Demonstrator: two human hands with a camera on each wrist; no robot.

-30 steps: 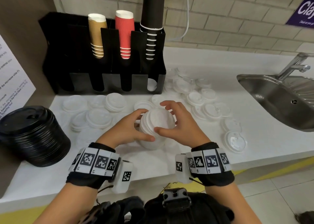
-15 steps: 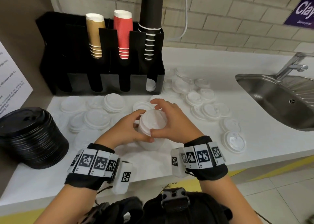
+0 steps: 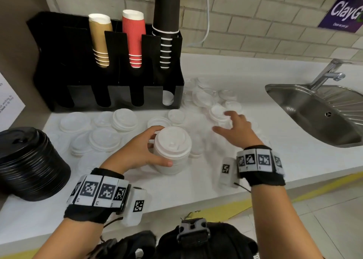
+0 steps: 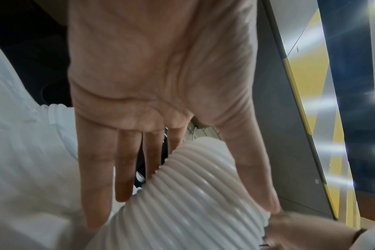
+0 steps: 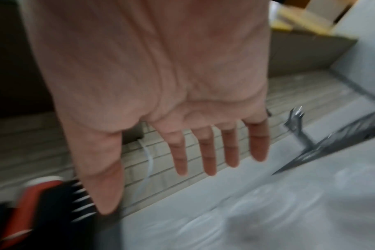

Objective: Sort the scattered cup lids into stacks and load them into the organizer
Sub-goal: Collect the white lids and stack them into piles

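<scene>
With my left hand (image 3: 137, 150) alone curled round the tall lid stack (image 3: 172, 150) and my right hand (image 3: 235, 129) spread, reaching for loose lids (image 3: 218, 112) at two o'clock, the stack could have toppled.

A wall of pale painted brick (image 3: 265, 19) runs along the far side; a thin white cable (image 3: 206, 19) hangs down it, and a purple sign (image 3: 344, 9) with white lettering sits at its far right; a white countertop (image 3: 225, 180) spans the scene below, its near edge dropping to a yellow strip (image 3: 222, 212); a stainless steel sink (image 3: 314, 113) is set into the counter at the right, a chrome tap (image 3: 328, 73) standing at its far rim; a brown panel (image 3: 15, 42) closes the left side, a printed white notice (image 3: 9, 99) fixed to it; pale floor tiles (image 3: 334, 219) lie at the near right; light is even, slightly warm.
</scene>
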